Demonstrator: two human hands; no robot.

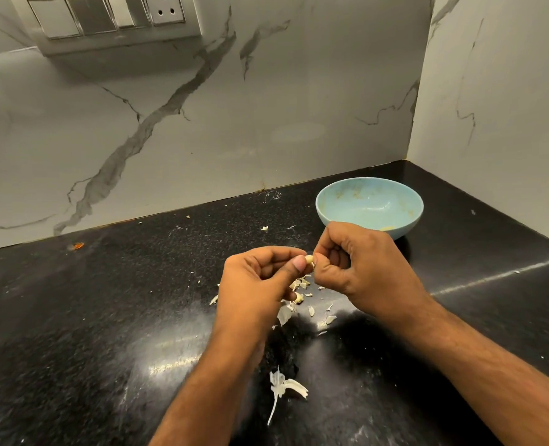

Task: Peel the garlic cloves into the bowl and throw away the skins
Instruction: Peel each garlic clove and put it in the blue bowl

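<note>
My left hand point(260, 278) pinches a small pale garlic clove point(309, 259) between thumb and fingers, held above the black counter. My right hand point(353, 262) meets it from the right, its curled fingers and thumb pinching at the clove's end. A light blue bowl point(340, 204) stands just behind my right hand, with a pale piece showing at its bottom. Several torn garlic skins point(299, 300) lie scattered on the counter under my hands. Another clove piece point(298, 297) lies among them. A larger white skin with a stem point(284, 386) lies nearer to me.
The black granite counter point(106, 317) runs to a marble-patterned wall at the back and another wall on the right, forming a corner behind the bowl. A switch and socket panel point(112, 17) sits high on the back wall. Tiny skin flecks dot the counter near the wall.
</note>
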